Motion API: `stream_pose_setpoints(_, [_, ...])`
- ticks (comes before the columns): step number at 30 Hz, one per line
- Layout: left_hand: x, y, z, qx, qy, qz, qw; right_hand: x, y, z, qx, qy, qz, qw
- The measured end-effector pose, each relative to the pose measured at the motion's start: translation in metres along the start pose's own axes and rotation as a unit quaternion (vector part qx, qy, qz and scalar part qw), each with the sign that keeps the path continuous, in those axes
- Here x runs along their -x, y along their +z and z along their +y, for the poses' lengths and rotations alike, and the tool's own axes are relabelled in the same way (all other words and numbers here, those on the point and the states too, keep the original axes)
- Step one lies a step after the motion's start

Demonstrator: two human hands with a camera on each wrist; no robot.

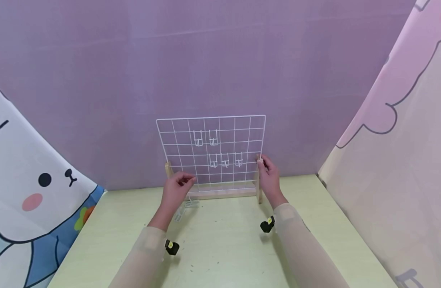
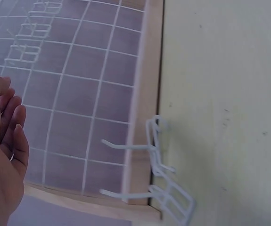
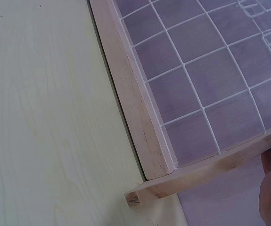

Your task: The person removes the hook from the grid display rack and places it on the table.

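A white wire grid panel [image 1: 211,117] stands upright in a wooden stand [image 1: 224,195] on the table. Several white wire hooks [image 1: 213,142] hang on it in two rows. My right hand [image 1: 270,178] grips the right wooden upright [image 3: 210,168], its thumb in front and its fingers partly hidden behind. In front of the grid's lower left part, my left hand [image 1: 176,192] has loosely bent fingers, with no hook visible at the fingertips. Loose white hooks [image 2: 175,200] lie on the table below the left hand, against the stand's base.
The pale wooden table [image 1: 220,244] bears small dark specks. Behind it hangs a purple cloth backdrop [image 1: 220,60]. A printed cartoon sheet [image 1: 33,160] stands at the left and another pink-and-white sheet [image 1: 396,160] at the right. Small black devices [image 1: 172,247] sit at both wrists.
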State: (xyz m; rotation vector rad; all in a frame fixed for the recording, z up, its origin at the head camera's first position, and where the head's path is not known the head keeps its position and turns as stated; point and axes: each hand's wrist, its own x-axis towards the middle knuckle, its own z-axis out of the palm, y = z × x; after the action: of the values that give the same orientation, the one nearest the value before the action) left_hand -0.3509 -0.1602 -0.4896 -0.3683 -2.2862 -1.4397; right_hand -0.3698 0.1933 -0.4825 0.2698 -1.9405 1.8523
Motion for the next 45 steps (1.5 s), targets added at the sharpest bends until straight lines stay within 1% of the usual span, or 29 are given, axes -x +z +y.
stream_pose_setpoints(5, [-0.009, 0.001, 0.01, 0.018, 0.005, 0.003, 0.9998, -0.006, -0.004, 0.022, -0.003, 0.003, 0.003, 1.0])
stream_pose_setpoints(10, [-0.019, 0.002, 0.023, 0.04, 0.011, 0.009, 0.9991, -0.01, -0.006, 0.036, 0.002, -0.015, 0.012, 1.0])
stream_pose_setpoints(14, [-0.027, 0.002, 0.036, 0.05, 0.027, 0.017, 0.9983, -0.01, -0.007, 0.039, 0.006, -0.026, 0.016, 1.0])
stream_pose_setpoints(17, [-0.033, 0.001, 0.045, 0.05, 0.037, 0.021, 0.9979, -0.01, -0.007, 0.038, 0.009, -0.025, 0.014, 1.0])
stream_pose_setpoints(22, [-0.044, 0.001, 0.056, 0.047, 0.055, 0.026, 0.9971, -0.01, -0.007, 0.039, 0.025, -0.018, 0.009, 0.999])
stream_pose_setpoints(26, [-0.051, 0.001, 0.064, 0.047, 0.064, 0.03, 0.9964, -0.012, -0.006, 0.039, 0.025, -0.022, 0.005, 0.999])
stream_pose_setpoints(31, [-0.059, 0.0, 0.074, 0.051, 0.083, 0.038, 0.9946, -0.012, -0.007, 0.038, 0.028, -0.016, 0.003, 0.999])
stream_pose_setpoints(35, [-0.064, -0.001, 0.081, 0.04, 0.1, 0.046, 0.9932, -0.013, -0.007, 0.038, 0.036, -0.005, 0.0, 0.999])
stream_pose_setpoints(40, [-0.069, -0.003, 0.087, 0.038, 0.117, 0.047, 0.9913, -0.014, -0.007, 0.039, 0.039, 0.007, -0.005, 0.999])
stream_pose_setpoints(45, [-0.072, -0.005, 0.09, 0.032, 0.129, 0.049, 0.99, -0.014, -0.006, 0.038, 0.032, 0.009, -0.007, 0.999])
